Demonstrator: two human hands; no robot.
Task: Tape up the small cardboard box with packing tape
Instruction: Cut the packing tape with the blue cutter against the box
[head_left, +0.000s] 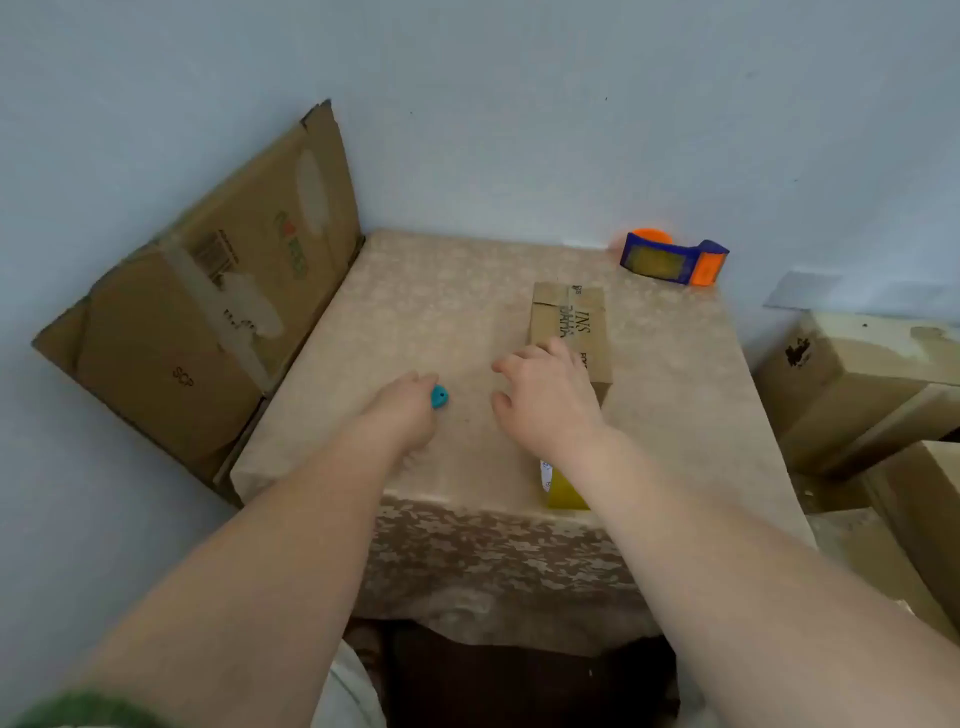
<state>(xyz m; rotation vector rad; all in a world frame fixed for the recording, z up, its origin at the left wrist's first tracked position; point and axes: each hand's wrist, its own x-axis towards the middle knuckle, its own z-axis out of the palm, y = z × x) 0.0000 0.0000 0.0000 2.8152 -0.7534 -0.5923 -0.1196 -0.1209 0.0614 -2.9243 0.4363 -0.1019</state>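
Fingers of the right hand (545, 400) spread loosely over the box's (571, 327) near end; left hand (405, 410) pinches a teal thing (439, 397) (unclear what). Dispenser (672, 258) far right, next to fetch

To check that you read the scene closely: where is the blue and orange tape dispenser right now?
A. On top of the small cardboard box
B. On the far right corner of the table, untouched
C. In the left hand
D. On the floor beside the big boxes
B: the tape dispenser sits at the table's far right corner, beyond the small cardboard box, with neither hand on it.
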